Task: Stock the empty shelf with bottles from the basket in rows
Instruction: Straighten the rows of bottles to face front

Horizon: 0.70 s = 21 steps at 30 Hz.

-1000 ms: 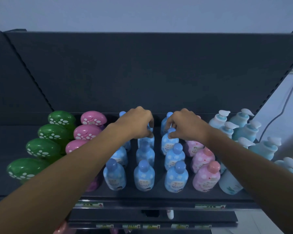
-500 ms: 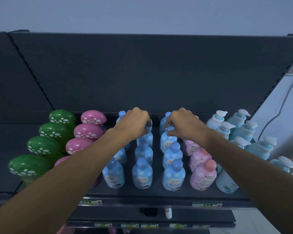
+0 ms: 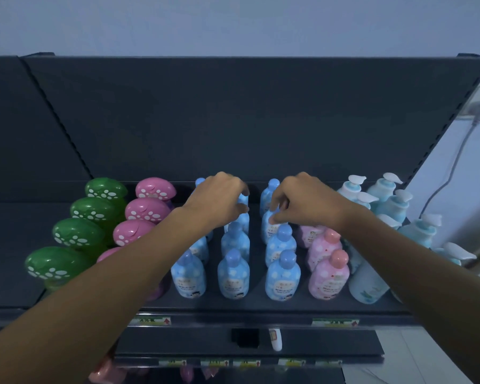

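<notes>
On the dark shelf (image 3: 233,307) bottles stand in rows running front to back. My left hand (image 3: 219,202) reaches to the back of the middle blue row, and its curled fingers hold the top of a blue dotted bottle (image 3: 244,199). Beside it, my right hand (image 3: 302,202) pinches the cap of a blue dotted bottle (image 3: 270,223) near the back of the right blue row. Another blue bottle (image 3: 269,189) stands behind that one. The basket is out of view.
Green mushroom-capped bottles (image 3: 78,234) and pink ones (image 3: 147,209) fill the left rows. To the right are pink dotted bottles (image 3: 327,273) and pale pump bottles (image 3: 391,200). The shelf's back panel (image 3: 233,120) rises behind. Lower shelves with price tags (image 3: 334,322) sit below.
Both hands stay on the back blue bottles and have barely moved. The view has shifted slightly.
</notes>
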Tool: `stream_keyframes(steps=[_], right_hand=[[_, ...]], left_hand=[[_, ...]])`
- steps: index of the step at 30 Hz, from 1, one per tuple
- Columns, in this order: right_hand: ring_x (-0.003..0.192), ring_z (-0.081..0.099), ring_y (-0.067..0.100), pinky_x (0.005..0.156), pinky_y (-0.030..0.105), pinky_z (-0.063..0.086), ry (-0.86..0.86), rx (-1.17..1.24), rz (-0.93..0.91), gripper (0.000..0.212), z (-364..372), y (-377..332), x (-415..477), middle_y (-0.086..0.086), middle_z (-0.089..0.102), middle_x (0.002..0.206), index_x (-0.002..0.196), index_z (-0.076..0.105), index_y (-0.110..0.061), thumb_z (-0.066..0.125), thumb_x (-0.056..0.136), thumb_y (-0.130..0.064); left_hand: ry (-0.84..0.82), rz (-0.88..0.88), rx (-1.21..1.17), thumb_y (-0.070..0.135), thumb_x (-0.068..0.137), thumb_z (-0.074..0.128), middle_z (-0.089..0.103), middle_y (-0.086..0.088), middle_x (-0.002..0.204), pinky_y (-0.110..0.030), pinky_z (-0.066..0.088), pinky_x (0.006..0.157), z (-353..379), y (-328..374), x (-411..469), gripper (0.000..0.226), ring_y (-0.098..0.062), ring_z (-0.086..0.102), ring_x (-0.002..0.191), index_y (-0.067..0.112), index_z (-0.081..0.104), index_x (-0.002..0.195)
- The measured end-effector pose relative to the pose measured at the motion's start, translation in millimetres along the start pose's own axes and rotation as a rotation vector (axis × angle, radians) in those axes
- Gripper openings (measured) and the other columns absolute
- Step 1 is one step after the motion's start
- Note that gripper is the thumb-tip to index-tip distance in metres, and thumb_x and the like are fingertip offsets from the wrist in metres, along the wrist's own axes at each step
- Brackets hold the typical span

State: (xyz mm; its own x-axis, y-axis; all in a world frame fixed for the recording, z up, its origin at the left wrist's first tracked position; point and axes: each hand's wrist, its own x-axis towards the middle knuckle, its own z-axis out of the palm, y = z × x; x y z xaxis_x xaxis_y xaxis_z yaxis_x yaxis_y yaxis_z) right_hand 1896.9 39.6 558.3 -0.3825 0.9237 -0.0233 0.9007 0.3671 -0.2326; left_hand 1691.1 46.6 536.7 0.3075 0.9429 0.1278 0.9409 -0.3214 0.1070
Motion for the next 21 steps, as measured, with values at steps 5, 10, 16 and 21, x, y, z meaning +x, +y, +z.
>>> stream_keyframes(steps=[5, 10, 16, 21], right_hand=[[0.093, 0.053, 0.013, 0.085, 0.039, 0.049, -0.132, -0.07, -0.024, 0.026, 11, -6, -19, -0.008, 0.062, 0.083, 0.091, 0.075, -0.027, 0.084, 0.07, -0.039], [0.094, 0.058, 0.019, 0.087, 0.046, 0.048, -0.056, -0.127, 0.012, 0.017, 20, -8, -16, -0.007, 0.06, 0.087, 0.086, 0.073, -0.03, 0.082, 0.072, -0.028], [0.094, 0.06, 0.018, 0.086, 0.042, 0.048, -0.011, -0.103, -0.004, 0.018, 22, -8, -17, -0.006, 0.064, 0.091, 0.092, 0.076, -0.027, 0.081, 0.076, -0.028], [0.088, 0.059, 0.015, 0.085, 0.04, 0.05, -0.028, -0.056, -0.019, 0.033, 16, -6, -19, -0.008, 0.064, 0.085, 0.099, 0.075, -0.029, 0.085, 0.069, -0.039]], left_hand=[[-0.223, -0.007, -0.082, 0.059, 0.073, 0.077, 0.067, 0.009, 0.1, -0.042, 0.058, 0.081, -7, 9, -21, 0.036, -0.016, 0.064, 0.095, 0.038, 0.073, 0.103], [-0.221, 0.001, -0.044, 0.037, 0.082, 0.079, 0.069, 0.007, 0.105, -0.044, 0.057, 0.081, -5, 13, -32, 0.025, -0.016, 0.06, 0.099, 0.032, 0.075, 0.106], [-0.217, -0.013, -0.068, 0.035, 0.085, 0.078, 0.067, 0.007, 0.104, -0.041, 0.055, 0.082, -6, 15, -35, 0.026, -0.015, 0.059, 0.097, 0.029, 0.075, 0.11], [-0.176, -0.001, -0.036, 0.041, 0.087, 0.074, 0.067, 0.004, 0.112, -0.033, 0.047, 0.069, -2, 20, -33, 0.034, -0.019, 0.062, 0.104, 0.027, 0.071, 0.119]])
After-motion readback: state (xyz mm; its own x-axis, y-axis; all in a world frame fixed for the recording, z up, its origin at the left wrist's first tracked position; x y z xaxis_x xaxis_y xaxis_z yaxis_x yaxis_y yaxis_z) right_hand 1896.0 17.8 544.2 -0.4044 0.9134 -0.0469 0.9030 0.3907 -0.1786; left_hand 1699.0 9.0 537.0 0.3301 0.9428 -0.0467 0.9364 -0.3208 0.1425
